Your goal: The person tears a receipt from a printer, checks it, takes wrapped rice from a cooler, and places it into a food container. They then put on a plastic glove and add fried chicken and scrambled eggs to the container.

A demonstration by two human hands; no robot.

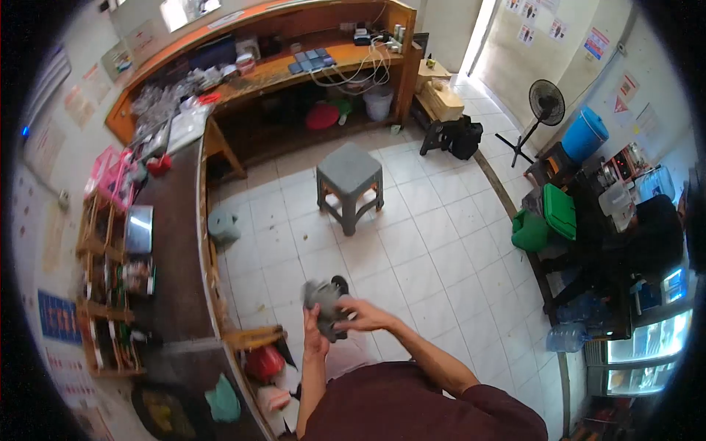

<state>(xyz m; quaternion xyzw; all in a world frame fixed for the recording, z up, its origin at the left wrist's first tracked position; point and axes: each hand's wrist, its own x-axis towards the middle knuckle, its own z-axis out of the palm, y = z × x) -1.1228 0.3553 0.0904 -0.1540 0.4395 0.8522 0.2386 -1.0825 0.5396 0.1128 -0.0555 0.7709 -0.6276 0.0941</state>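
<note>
Near the bottom middle, a grey crumpled item (323, 298), which looks like cloth, is held in front of the body. My left hand (315, 333) grips it from the left and below, with the thumb up against it. My right hand (362, 314) touches its right side with bent fingers. Blur hides the exact fingertip contact. A small dark round thing (340, 284) shows just behind the grey item; whether the two are joined cannot be made out.
A grey stool (350, 170) stands on the tiled floor ahead. The dark counter (176, 250) runs along the left, with a green cloth (223, 399) on its near end. A wooden desk (272, 71) lies beyond. A fan (546, 103) and green bin (559, 212) stand right.
</note>
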